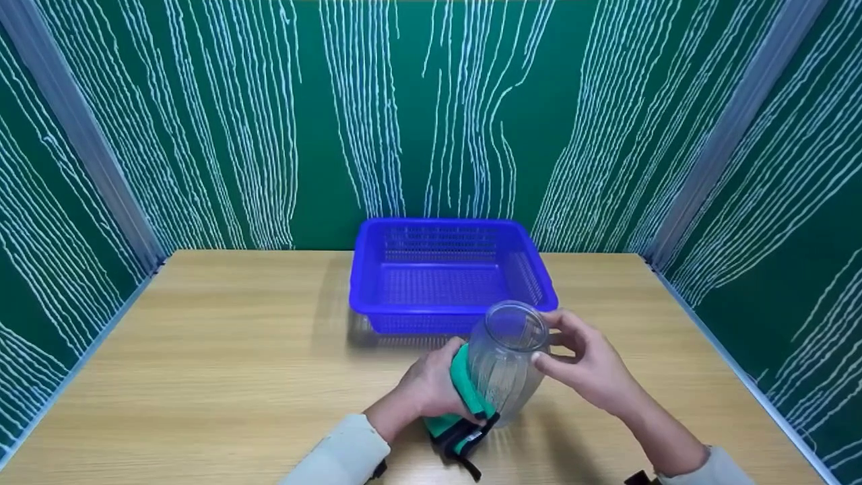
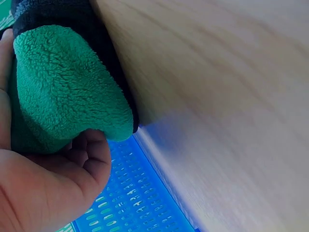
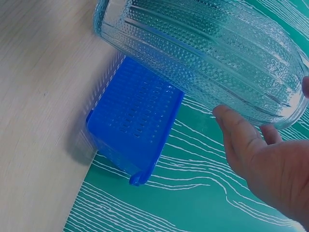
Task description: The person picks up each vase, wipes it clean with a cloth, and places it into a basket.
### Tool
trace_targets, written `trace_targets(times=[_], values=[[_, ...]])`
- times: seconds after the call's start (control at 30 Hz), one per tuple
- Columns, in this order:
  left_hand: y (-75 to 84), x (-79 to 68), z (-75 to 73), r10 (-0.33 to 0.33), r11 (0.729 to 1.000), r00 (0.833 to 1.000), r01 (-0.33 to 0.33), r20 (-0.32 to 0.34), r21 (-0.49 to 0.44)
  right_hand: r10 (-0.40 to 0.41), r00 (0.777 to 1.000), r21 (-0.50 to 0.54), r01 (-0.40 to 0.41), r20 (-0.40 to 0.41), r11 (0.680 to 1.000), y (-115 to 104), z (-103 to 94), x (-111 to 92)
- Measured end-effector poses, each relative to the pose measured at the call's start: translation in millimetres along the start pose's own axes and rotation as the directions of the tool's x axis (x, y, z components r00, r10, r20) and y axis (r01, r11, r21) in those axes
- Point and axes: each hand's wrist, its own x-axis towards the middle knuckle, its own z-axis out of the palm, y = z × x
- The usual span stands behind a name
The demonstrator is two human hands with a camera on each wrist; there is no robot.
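Note:
A clear glass vase (image 1: 505, 377) with ribbed, textured sides stands tilted in front of the basket. My right hand (image 1: 592, 367) holds it near the rim, with the thumb and fingers on its side. In the right wrist view the vase (image 3: 207, 60) shows its dimpled pattern and the hand (image 3: 270, 169) at its rim end. My left hand (image 1: 431, 384) grips a green plush cloth (image 1: 461, 377) with black edging against the vase's left side. The left wrist view shows the cloth (image 2: 67, 84) bunched over the curled fingers (image 2: 99, 154).
A blue perforated plastic basket (image 1: 438, 310) stands behind the vase, near the back wall. Green panels (image 1: 458, 101) with wavy white lines enclose the wooden table (image 1: 236, 357) at the back and sides. Grey posts (image 1: 734, 128) mark the back corners.

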Motion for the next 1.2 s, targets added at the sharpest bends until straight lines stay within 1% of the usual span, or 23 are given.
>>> trace_targets(times=[0.1, 0.23, 0.33, 0.43, 0.5, 0.6, 0.7, 0.83, 0.9, 1.03, 1.13, 1.2], values=[[-1.4, -1.7, -0.3, -0.002, 1.0, 1.0, 0.002, 0.017, -0.012, 0.004, 1.0, 0.001, -0.004, 0.01, 1.0, -1, -0.5, 0], [-2.2, -4.1, -5.5, 0.01, 0.997, 0.998, -0.005, 0.059, -0.078, 0.01, 1.0, -0.02, -0.009, 0.019, 1.0, -4, -1.3, 1], [-0.9, -3.7, -12.9, 0.028, 0.991, 0.997, -0.018, 0.07, -0.136, 0.0, 1.0, -0.081, 0.001, 0.005, 0.997, -7, -1.8, 0], [2.2, -2.9, -22.4, 0.045, 0.982, 0.997, -0.033, 0.062, -0.184, -0.02, 1.0, -0.159, 0.017, -0.022, 0.987, -9, -1.8, 0], [4.1, -2.4, -28.5, 0.06, 0.973, 0.997, -0.045, 0.057, -0.225, -0.016, 0.999, -0.192, 0.009, -0.035, 0.981, -10, -1.6, -1], [6.8, -2.1, -35.1, 0.081, 0.952, 0.995, -0.062, 0.052, -0.299, 0.019, 0.999, -0.191, -0.026, -0.034, 0.981, -13, -0.9, -3], [8.7, -1.2, -37.0, 0.097, 0.924, 0.995, -0.083, 0.019, -0.374, 0.051, 0.998, -0.184, -0.057, -0.038, 0.981, -14, 0.1, -4], [10.6, 0.2, -37.0, 0.119, 0.886, 0.992, -0.123, -0.037, -0.447, 0.009, 0.997, -0.204, -0.023, -0.071, 0.979, -8, 1.8, -2], [11.6, 0.4, -37.8, 0.128, 0.874, 0.99, -0.139, -0.054, -0.466, -0.017, 0.997, -0.213, -0.001, -0.081, 0.977, -5, 2.4, -1], [16.7, 1.7, -41.7, 0.166, 0.826, 0.983, -0.179, -0.073, -0.535, -0.033, 0.997, -0.188, 0.018, -0.076, 0.982, -3, 3.1, -1], [23.0, 3.2, -46.3, 0.184, 0.81, 0.981, -0.186, -0.06, -0.557, -0.029, 0.997, -0.164, 0.018, -0.066, 0.986, -3, 3.5, 0], [27.1, 3.7, -50.1, 0.177, 0.825, 0.983, -0.173, -0.044, -0.539, -0.028, 0.997, -0.161, 0.018, -0.065, 0.987, -4, 3.7, 0]])
